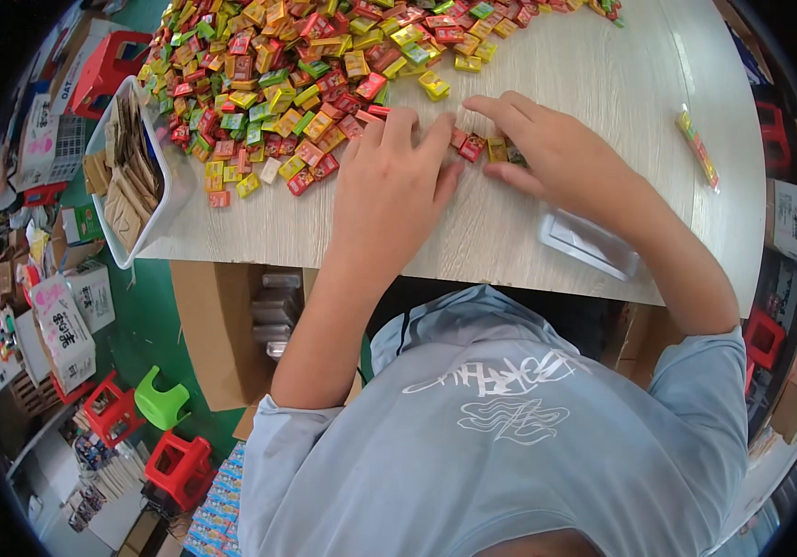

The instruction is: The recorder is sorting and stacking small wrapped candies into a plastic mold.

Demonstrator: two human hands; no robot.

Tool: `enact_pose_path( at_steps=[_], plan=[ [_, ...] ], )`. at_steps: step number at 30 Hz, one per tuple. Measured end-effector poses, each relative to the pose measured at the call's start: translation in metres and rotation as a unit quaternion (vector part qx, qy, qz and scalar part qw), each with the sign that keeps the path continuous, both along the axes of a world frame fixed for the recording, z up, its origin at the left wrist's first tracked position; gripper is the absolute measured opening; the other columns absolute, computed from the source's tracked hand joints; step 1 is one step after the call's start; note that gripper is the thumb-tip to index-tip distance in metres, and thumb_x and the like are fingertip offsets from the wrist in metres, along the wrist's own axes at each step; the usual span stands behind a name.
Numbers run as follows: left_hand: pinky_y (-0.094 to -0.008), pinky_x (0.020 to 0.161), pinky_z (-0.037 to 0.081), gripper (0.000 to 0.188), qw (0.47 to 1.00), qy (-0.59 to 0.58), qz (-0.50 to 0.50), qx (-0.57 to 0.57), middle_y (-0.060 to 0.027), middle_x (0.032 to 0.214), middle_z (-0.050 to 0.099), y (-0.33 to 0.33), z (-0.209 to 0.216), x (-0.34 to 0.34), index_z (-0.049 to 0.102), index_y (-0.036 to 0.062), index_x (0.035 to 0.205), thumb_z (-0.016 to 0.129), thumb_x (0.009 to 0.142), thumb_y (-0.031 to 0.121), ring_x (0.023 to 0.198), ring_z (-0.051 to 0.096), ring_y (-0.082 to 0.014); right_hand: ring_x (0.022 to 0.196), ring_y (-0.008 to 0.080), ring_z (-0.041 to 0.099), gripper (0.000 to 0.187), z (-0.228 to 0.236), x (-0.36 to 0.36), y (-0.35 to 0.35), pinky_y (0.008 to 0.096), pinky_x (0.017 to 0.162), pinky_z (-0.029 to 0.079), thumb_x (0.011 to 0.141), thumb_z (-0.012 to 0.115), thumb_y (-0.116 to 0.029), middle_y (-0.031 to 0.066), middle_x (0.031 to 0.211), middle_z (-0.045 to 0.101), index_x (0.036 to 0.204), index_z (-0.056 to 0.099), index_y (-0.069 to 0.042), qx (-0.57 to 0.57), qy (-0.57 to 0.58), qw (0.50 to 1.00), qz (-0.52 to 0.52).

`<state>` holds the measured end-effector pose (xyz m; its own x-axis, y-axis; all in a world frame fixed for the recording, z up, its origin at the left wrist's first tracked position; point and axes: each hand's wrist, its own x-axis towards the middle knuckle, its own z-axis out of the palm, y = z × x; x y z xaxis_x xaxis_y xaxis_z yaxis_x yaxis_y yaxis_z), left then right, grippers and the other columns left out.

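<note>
Fingers [437, 137] of the left hand [382, 195] are parted: index and thumb stand well apart with bare wood between them, while the other fingers bend down at the near edge of the pile, their tips hidden, so I cannot tell what they touch. On the right hand [579, 162], index and thumb are likewise spread wide, the index reaching left and the thumb lower down; the remaining fingers are mostly out of sight beneath the palm, and I cannot tell whether they press on anything.

Under both hands lies the pale tabletop [259, 230]. Across its far left part spreads the pile [268, 70] of red, yellow, green and orange packs. Beside it, at the left edge, a white bin [161, 206] holds brown wrappers [127, 200]. A shallow clear tray [588, 243] sits by the right forearm, near the front edge. Farther right lies a slim stick [697, 148], yellow-green and red. Smallest are the few packs in a short row [473, 148] between the hands, just beside the right thumb.
</note>
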<state>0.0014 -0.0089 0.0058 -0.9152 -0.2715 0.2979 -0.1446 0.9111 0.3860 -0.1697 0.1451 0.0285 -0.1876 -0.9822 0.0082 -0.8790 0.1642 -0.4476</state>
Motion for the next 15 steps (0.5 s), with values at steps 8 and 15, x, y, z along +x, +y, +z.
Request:
enact_pose_path(
  at_steps=[8,15],
  plan=[
    [-0.0437,0.081,0.052,0.028,0.999,0.014,0.009,-0.052,-0.0083,0.107,0.061,-0.003,-0.008,-0.002,0.072,0.0148,0.114,0.078,0.088,0.022,0.097,0.062,-0.0296,0.100,0.0384,0.068,0.047,-0.001,0.015,-0.008,0.0448,0.086,0.057,0.093,0.076,-0.021,0.0166,0.118,0.062,0.135,0.060,-0.006,0.017,0.021,0.999,-0.048],
    [-0.0440,0.082,0.052,0.024,0.999,0.028,-0.007,-0.037,-0.0084,0.112,0.062,-0.008,-0.010,0.007,0.073,0.0174,0.112,0.077,0.088,0.021,0.098,0.062,-0.0304,0.099,0.0361,0.068,0.033,-0.001,0.009,-0.003,0.0440,0.086,0.056,0.094,0.074,-0.017,0.0156,0.114,0.062,0.125,0.068,-0.010,0.022,0.015,0.999,-0.027]
  ],
)
